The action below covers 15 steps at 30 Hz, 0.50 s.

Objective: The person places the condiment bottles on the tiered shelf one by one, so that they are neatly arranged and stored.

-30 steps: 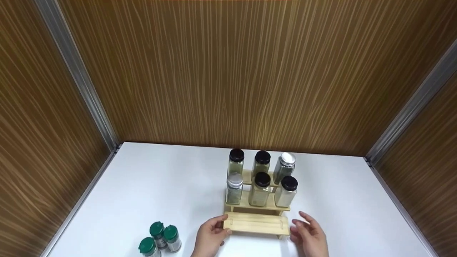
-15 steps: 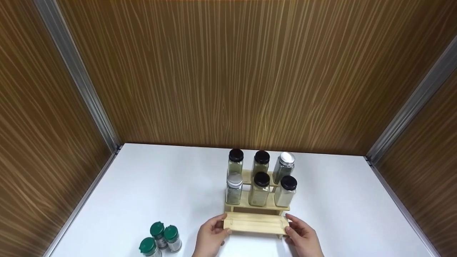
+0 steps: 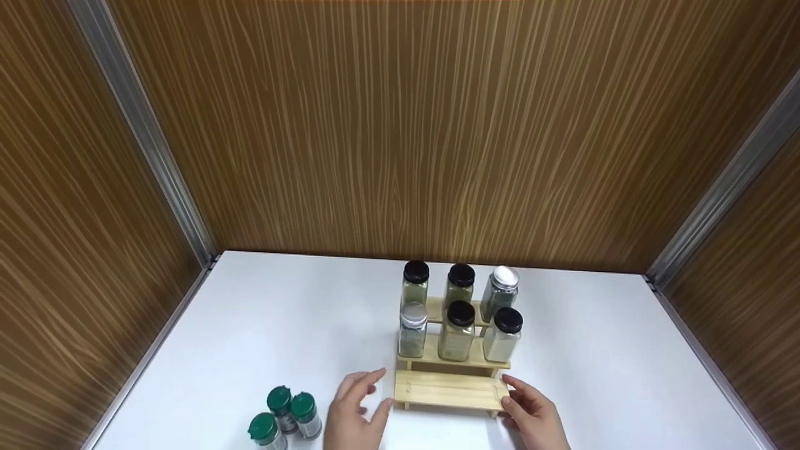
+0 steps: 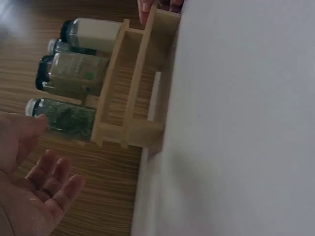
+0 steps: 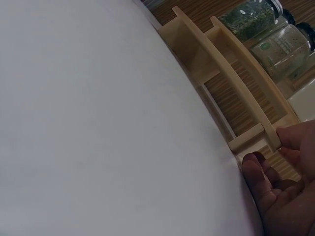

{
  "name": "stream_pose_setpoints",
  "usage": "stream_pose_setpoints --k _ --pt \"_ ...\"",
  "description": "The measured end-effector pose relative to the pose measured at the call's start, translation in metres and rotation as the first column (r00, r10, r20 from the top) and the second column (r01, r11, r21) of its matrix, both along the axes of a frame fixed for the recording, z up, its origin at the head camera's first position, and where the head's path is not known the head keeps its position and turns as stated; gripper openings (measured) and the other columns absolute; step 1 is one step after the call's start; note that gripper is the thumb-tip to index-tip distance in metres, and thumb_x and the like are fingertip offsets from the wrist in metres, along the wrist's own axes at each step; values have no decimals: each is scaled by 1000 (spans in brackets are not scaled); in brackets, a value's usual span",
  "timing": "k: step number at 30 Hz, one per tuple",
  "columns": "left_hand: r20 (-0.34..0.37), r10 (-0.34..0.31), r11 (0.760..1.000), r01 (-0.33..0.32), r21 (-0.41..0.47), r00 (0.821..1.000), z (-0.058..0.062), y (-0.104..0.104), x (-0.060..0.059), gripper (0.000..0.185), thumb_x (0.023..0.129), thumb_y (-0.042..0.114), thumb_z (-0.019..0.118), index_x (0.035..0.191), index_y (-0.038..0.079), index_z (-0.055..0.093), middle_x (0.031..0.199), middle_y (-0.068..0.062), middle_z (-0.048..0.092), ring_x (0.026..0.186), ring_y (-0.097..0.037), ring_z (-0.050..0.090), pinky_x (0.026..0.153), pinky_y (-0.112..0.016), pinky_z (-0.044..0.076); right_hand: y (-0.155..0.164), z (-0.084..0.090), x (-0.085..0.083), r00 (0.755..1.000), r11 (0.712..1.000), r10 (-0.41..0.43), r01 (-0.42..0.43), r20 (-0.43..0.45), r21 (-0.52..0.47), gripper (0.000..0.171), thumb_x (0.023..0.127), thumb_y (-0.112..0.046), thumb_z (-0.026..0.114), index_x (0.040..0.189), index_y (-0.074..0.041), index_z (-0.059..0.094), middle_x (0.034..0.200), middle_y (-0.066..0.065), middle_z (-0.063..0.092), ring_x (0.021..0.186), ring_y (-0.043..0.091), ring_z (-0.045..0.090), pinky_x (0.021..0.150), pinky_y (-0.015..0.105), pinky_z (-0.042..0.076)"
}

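Note:
A stepped wooden spice rack (image 3: 449,390) (image 4: 133,93) (image 5: 231,83) stands on the white table (image 3: 281,325). Several glass jars (image 3: 458,331) with black or silver lids fill its two upper steps; the lowest step is bare. My left hand (image 3: 356,406) (image 4: 39,187) hovers just left of the rack's front step with fingers spread, holding nothing. At the right end of that step my right hand (image 3: 528,409) (image 5: 285,187) grips the rack, thumb on the edge and fingers curled below.
Three green-lidded jars (image 3: 284,415) stand together at the front left of the table. Wood-grain walls close in the table at the back and both sides, with metal strips in the corners.
My right hand moved in and took hold of the rack's right end. My left hand has let go of the left end and drawn back a little with its fingers spread.

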<state>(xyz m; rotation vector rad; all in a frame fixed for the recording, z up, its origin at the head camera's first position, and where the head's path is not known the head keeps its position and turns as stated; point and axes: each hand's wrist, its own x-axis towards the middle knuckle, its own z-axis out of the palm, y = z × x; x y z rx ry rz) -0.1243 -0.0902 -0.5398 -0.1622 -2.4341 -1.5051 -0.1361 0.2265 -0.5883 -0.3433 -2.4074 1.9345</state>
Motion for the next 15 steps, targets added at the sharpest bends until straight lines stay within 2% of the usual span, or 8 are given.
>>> stream_pose_setpoints --k 1,2,4,6,7,8,10,15 --pt "-89 38 999 -41 -34 995 3 -2 3 47 83 7 89 127 15 75 116 1 65 99 -19 64 75 -34 59 0 0 0 1000 1000 -4 4 3 -1 48 101 1 66 146 12 53 111 17 72 84 18 68 67 30 59" --pt "-177 81 993 -96 -75 981 5 -4 5 47 81 7 90 125 15 75 114 2 66 99 -19 65 76 -35 59 0 0 0 1000 1000 -9 9 8 -5 47 101 1 66 145 11 53 110 17 72 84 19 68 67 30 59" --pt "-338 170 963 -229 -141 926 8 -9 8 50 76 5 92 122 14 76 112 2 66 97 -20 65 75 -37 59 -1 0 -1 1000 1000 -19 19 18 0 47 101 1 66 145 10 54 110 16 72 84 20 69 67 30 60" --pt "-428 248 921 -348 -174 869 8 -14 10 54 70 3 94 120 13 75 112 -1 66 98 -23 64 76 -41 58 -1 1 -1 999 1000 -27 27 22 3 46 101 1 66 145 10 55 109 15 72 85 21 69 66 30 60" --pt "-436 279 904 -387 -182 856 8 -16 11 55 69 1 94 119 12 75 114 -3 65 100 -26 63 76 -43 57 -1 1 -1 999 1000 -29 29 23 6 46 102 1 66 145 9 55 109 15 72 85 21 69 66 30 60" --pt "-427 306 889 -415 -190 851 8 -18 12 56 68 1 95 119 11 74 116 -6 64 102 -28 62 76 -44 56 -1 1 -1 999 999 -31 30 24 9 46 102 1 65 145 9 55 109 15 72 85 21 69 66 30 60" --pt "-378 343 875 -439 -205 860 7 -22 13 58 68 -1 95 120 9 73 124 -12 62 107 -33 59 79 -46 53 -2 1 -1 999 999 -31 30 17 16 46 102 1 66 145 9 55 109 15 72 85 21 68 66 30 60" --pt "-252 352 879 -411 -244 902 4 -28 17 59 68 -1 97 122 4 71 142 -25 51 117 -43 55 88 -56 51 -1 0 0 1000 999 -14 14 0 29 46 102 0 66 145 11 54 110 16 73 84 20 69 66 30 59"
